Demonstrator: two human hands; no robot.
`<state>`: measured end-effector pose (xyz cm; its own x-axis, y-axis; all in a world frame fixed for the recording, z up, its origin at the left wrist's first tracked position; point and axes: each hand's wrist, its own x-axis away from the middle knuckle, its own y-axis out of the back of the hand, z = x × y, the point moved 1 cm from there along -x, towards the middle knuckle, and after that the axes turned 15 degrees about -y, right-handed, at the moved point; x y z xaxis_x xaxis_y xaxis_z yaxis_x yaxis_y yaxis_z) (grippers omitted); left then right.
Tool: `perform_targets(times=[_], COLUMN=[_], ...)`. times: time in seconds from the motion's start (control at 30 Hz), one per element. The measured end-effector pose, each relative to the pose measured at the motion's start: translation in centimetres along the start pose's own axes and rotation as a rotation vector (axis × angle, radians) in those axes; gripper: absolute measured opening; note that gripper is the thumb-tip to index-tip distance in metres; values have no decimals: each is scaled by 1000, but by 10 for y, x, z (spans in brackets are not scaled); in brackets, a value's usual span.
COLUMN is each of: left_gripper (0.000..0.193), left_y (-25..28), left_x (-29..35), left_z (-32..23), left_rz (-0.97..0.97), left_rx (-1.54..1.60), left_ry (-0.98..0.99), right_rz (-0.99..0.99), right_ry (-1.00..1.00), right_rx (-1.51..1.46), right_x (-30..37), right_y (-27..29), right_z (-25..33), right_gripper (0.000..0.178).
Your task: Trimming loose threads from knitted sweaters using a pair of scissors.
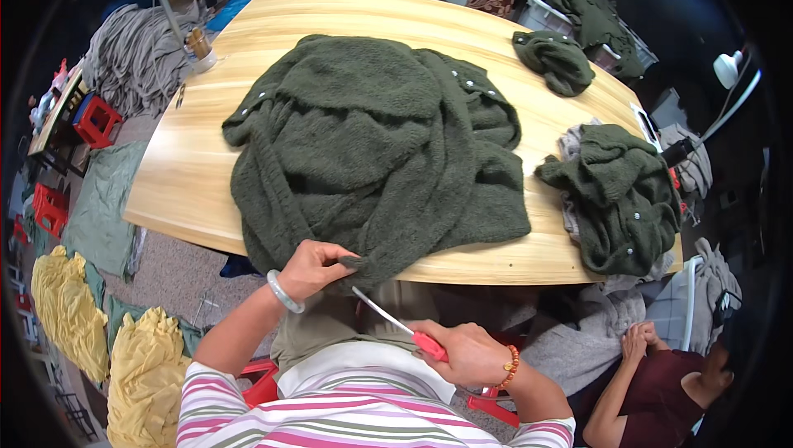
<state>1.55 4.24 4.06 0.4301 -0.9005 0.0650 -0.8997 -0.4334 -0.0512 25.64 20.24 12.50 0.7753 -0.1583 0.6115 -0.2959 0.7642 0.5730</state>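
A dark green knitted cardigan (355, 142) with small pale buttons lies spread over the near half of the wooden table. One edge of it hangs past the table's front edge toward me. There my left hand (314, 270), with a pale bangle at the wrist, is closed and pinches that edge between thumb and fingers. My right hand (471, 353), wearing an orange bead bracelet, is wrapped round a red-handled tool with a long thin metal shaft (384, 309). The shaft points up and left, its tip just below the pinched edge; whether it touches the knit I cannot tell.
More green knitwear (619, 200) is heaped at the table's right, with a smaller green piece (555, 64) behind it. A cup of sticks (200, 50) stands at the far left edge of the wooden table (182, 175). A co-worker (669, 390) sits close on my right; yellow cloth (149, 374) lies lower left.
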Motion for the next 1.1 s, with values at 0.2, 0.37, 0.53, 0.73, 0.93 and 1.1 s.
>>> perform_targets(times=[0.2,0.37,0.53,0.73,0.93,1.1], left_gripper=[14,15,10,20,25,41], left_y=[4,2,37,255,359,321], left_x=[4,6,-52,-124,-105,-88], left_z=[4,-18,-97,-269,-242,-107], left_rz=[-35,129,258,-880,-1400,-980], left_rx=[135,-331,-1078,-244,-213,-911], left_ry=[-10,-210,-365,-819,-933,-692], right_rz=[71,-243,-403,-448,-481,-445], right_ry=[60,0,-70,-95,-153,-134], right_rx=[30,-143,-304,-408,-448,-383], right_x=[-3,-10,5,4,4,-16], right_y=[-2,7,28,45,47,50], right_z=[6,-11,-36,-39,-55,-58], right_gripper=[41,45,44,40,39,38])
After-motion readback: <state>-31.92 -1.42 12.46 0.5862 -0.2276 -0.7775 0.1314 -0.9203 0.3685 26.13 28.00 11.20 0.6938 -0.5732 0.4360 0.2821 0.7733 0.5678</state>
